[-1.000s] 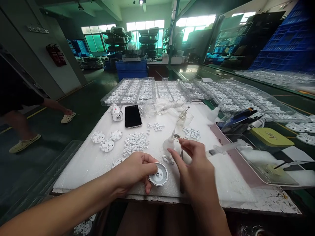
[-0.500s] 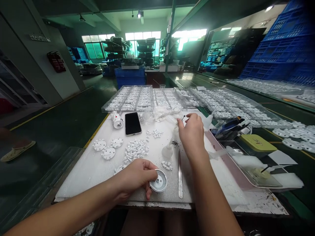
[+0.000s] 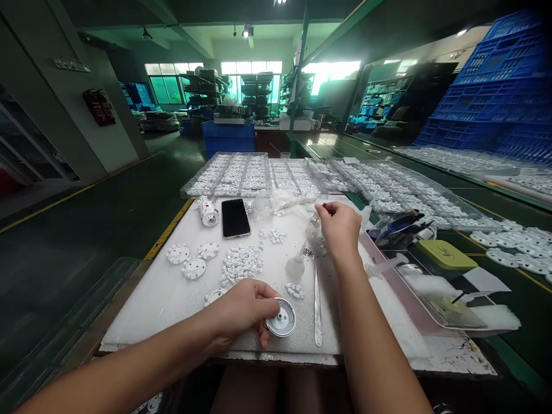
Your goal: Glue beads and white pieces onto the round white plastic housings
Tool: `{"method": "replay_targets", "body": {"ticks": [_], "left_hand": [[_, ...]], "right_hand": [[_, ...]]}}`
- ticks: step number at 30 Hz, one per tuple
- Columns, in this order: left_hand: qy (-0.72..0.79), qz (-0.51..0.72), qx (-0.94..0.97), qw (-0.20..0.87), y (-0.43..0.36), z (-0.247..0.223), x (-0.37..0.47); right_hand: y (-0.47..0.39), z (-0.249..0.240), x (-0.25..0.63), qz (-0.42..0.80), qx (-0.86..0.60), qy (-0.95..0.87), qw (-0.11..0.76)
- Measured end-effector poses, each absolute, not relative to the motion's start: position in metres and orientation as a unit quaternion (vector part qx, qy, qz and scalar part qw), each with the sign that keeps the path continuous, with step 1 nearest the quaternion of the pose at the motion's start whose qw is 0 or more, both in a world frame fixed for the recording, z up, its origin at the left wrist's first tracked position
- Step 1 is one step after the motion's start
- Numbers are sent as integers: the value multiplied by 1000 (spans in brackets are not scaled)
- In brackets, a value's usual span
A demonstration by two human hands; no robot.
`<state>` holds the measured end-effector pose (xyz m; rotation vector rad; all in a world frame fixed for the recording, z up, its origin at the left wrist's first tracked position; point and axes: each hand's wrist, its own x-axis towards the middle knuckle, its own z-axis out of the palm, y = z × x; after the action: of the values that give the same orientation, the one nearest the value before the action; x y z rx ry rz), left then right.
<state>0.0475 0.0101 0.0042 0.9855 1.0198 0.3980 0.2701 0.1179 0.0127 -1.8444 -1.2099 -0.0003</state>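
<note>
The left hand (image 3: 244,309) is holding a round white shallow part with a small hub in its middle (image 3: 288,326), over the near edge of a white foam sheet (image 3: 150,313); its thumb presses inside the rim and the other fingers are bent around and under, so the grip is closed on this part, whose open side faces up; the right hand (image 3: 342,228) is reached farther forward, its thumb and forefinger closed on a small dark knob (image 3: 325,206), of which only a little is visible, just above a small clear glass bottle (image 3: 313,222); between the two hands stands a translucent squeeze bottle with a thin spout (image 3: 295,267), and near it lie a small group of white pieces (image 3: 294,291) and a pair of silver metal tweezers (image 3: 318,316); to the left there are a larger heap of small white pieces (image 3: 242,263), several white round discs with holes (image 3: 194,268) and a black-screened phone (image 3: 236,218); on the right side is a pink-walled tray (image 3: 390,277)
</note>
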Motion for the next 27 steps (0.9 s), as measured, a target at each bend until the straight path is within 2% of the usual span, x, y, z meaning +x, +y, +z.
{"method": "replay_targets", "body": {"ticks": [12,22,27], "left_hand": [[466,186,446,741,9,2,47],[465,181,444,745,10,2,46],[459,170,440,753,13,4,46]], "right_hand": [[105,29,265,-42,-658,-515,547],[93,40,253,-153,-565,-544,602],[51,49,234,-219,-477,-538,659]]}}
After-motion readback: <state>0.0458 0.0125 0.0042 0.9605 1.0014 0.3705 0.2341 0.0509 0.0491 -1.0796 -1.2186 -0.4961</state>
